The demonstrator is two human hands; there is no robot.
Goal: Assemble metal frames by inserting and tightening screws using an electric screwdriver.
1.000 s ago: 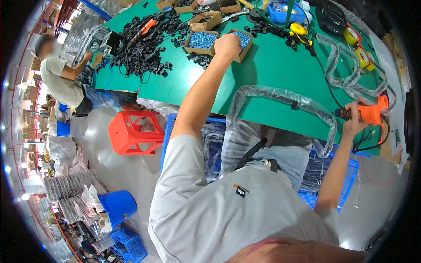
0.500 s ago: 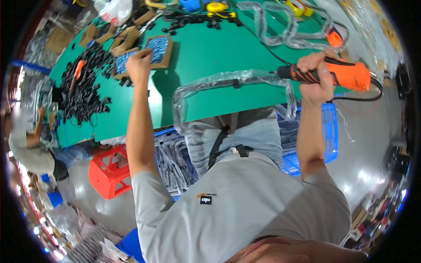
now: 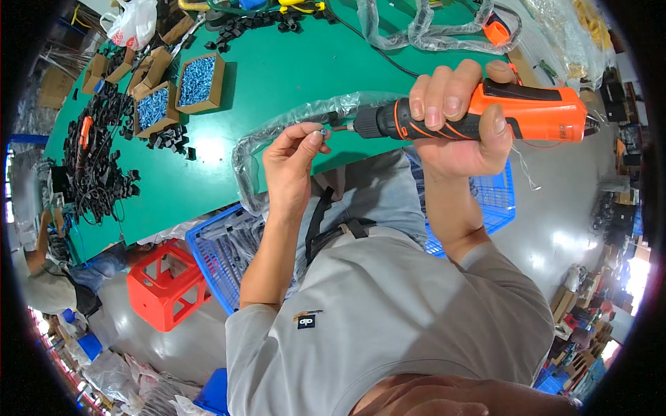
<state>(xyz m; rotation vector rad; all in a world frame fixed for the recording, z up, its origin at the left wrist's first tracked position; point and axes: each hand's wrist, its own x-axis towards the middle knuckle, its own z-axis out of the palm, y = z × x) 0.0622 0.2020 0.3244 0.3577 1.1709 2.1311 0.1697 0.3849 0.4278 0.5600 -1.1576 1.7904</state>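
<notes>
My right hand [image 3: 451, 149] is wrapped around an orange-and-black electric screwdriver [image 3: 531, 114], which lies level with its bit aimed left. In front of the bit, my left hand [image 3: 290, 163] pinches a small blue screw [image 3: 323, 132] between thumb and forefinger. Screw and bit tip are very close; whether they touch I cannot tell. Behind both hands a bent tube frame in clear plastic wrap [image 3: 244, 163] rests at the table's near edge, partly hidden by them. Two cardboard boxes of blue screws [image 3: 198, 82] stand to the left on the green table [image 3: 277, 76].
Black plastic parts [image 3: 97, 163] are heaped at the left, with an orange-handled tool [image 3: 86, 132] on them. More wrapped tubing [image 3: 444, 38] lies at the back right. Blue baskets [image 3: 208, 260] and a red stool [image 3: 163, 288] stand below the edge. Another person sits far left.
My left hand has come from the screw boxes to the screwdriver's bit, with a screw now visible in its fingers. The screwdriver has moved left and nearer to me.
</notes>
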